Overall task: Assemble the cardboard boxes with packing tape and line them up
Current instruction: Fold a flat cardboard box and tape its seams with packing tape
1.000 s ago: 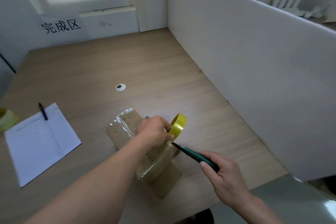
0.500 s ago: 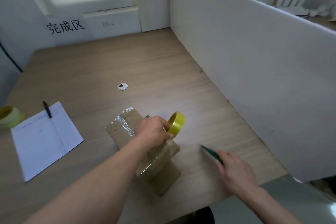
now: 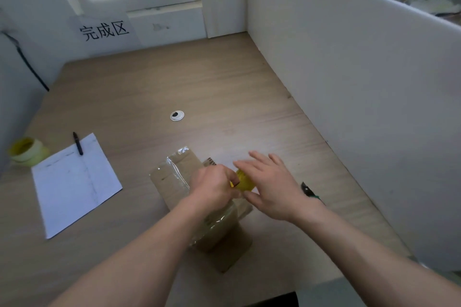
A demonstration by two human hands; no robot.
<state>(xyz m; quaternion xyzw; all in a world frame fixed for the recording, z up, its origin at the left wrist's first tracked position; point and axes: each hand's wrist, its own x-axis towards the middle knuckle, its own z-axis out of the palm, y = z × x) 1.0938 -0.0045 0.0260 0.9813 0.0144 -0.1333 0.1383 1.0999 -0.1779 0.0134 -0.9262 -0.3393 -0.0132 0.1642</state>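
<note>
- While the left hand (image 3: 214,187) grips the tape roll (image 3: 245,180) with curled fingers, it keeps the roll on top of the box (image 3: 174,182), which lies near the front edge of the desk (image 3: 224,87), about in the middle.
- Reaching in from the right, the right hand (image 3: 272,187) has its fingers spread and nearly straight; it comes up against the roll but does not look closed on it, and it holds nothing else.
- Clear tape shows as a shiny strip along the box top, running from the far left corner back under the left wrist. Whether it is cut free of the roll I cannot tell, since the hands cover that spot.
- Just right of the right wrist, a dark cutter (image 3: 309,192) with a green grip lies on the desk, apart from both hands.
- Farther out to the left sits a white sheet (image 3: 74,182) with a black pen (image 3: 77,143) at its far edge, and beyond that two spare rolls (image 3: 26,152) at the desk's left side.
- At the far wall a sign (image 3: 104,30) hangs over a stretch of desk where no boxes stand.
- Judging by that, the job is early: only this one box is in view, its tape seam seems nearly laid, and smoothing the tape, setting the box in line and building any others all look left to do.
</note>
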